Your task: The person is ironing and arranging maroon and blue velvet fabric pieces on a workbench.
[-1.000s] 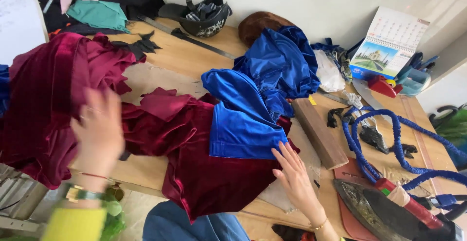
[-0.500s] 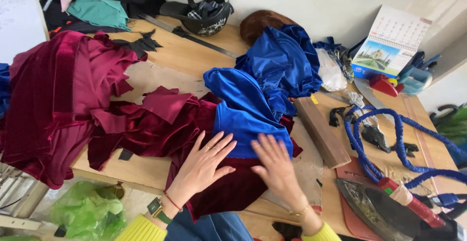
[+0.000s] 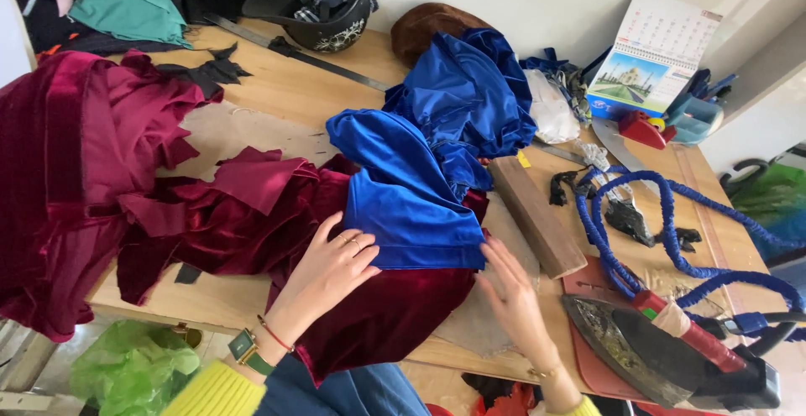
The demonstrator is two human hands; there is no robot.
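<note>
Pressing: both hands lie flat on cloth on the wooden table (image 3: 277, 88).
Left hand (image 3: 323, 273): fingers spread open, holding nothing, resting on the dark red velvet cloth (image 3: 243, 214) and touching the edge of the blue cloth (image 3: 411, 206).
Right hand (image 3: 516, 298): fingers open and flat, gripping nothing, just beside the blue cloth's lower corner.
Blue cloth: lies on top of the red cloth, in the middle of the table.
Nearby: a wooden block (image 3: 537, 214) just right of the blue cloth; an old iron (image 3: 663, 357) near the right hand; a blue hose (image 3: 663, 214) behind it.
</note>
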